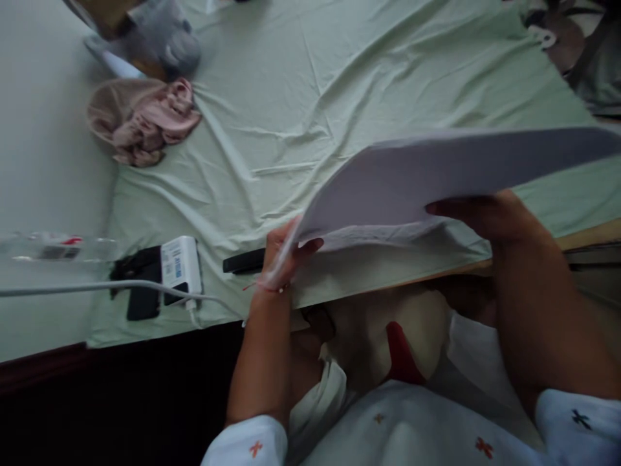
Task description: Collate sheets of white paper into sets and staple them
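A large white sheet (388, 188), perhaps several layers of paper, is held up in a curve above the front edge of the table. My left hand (286, 249) grips its left end, thumb on the near face and the other fingers partly hidden behind. My right hand (478, 213) is at the lower edge toward the right, with its thumb against the near face and its other fingers out of sight. A black elongated object (245, 261) lies on the cloth just left of my left hand, partly covered by it.
Pale green cloth (272, 116) covers the table. At the left are a pink cloth (150, 123), a white box-like device (181, 262) with a cable (121, 284), a black object (144, 304), and a clear bottle (58, 249). Plastic-wrapped items (165, 45) stand at the back left.
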A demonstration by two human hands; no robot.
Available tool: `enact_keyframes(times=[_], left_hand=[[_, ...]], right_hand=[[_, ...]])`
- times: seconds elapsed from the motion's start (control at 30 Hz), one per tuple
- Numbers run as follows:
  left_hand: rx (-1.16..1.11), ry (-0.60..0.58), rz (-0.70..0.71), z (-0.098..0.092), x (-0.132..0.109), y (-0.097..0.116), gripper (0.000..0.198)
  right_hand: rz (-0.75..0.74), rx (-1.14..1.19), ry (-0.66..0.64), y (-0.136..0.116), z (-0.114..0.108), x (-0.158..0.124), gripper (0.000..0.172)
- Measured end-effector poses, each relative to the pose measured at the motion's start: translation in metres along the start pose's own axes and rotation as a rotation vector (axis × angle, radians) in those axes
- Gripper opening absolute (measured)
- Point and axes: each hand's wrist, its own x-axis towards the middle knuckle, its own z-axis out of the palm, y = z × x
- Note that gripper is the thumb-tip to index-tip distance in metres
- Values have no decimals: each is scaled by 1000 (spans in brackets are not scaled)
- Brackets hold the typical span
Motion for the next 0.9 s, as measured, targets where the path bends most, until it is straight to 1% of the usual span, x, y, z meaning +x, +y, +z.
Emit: enact_keyframes(times=[0.07, 0.17, 0.2, 0.27, 0.37, 0.43, 0.5, 0.57, 0.63, 0.77, 0.83, 0.9], left_hand=[[53, 49, -3, 1, 0, -6, 26], [137, 56, -11, 4, 3, -12, 30], [124, 60, -15, 6, 4, -12, 32], [-9, 101, -41, 12, 6, -9, 41], [-259, 156, -180, 20, 5, 2, 57], [-343, 177, -265, 22, 3, 9, 61], [-365, 167, -288, 24, 2, 15, 66], [-346, 136, -261, 24, 2, 16, 70], [-299, 118, -202, 23, 2, 14, 67], [-168, 142, -41, 15, 2, 3, 59], [-49, 156, 33, 6, 1, -3, 54], [116, 141, 104, -2, 3, -8, 45]], right_hand=[[-15, -36, 2, 3, -1, 2, 38], [0, -1, -56, 7, 0, 7, 41], [-6, 31, -54, 7, 1, 8, 43], [-1, 94, -65, 6, 3, 9, 40], [88, 167, -156, 2, 6, 9, 27], [124, 210, -193, 1, 7, 9, 26], [122, 251, -180, 3, 8, 9, 26], [111, 264, -154, 5, 7, 10, 25], [83, 235, -117, 6, 7, 11, 26], [-21, 134, 12, -2, 8, 9, 35], [-33, 83, 62, -7, 8, 6, 38], [-37, 21, 77, -10, 6, 5, 39]])
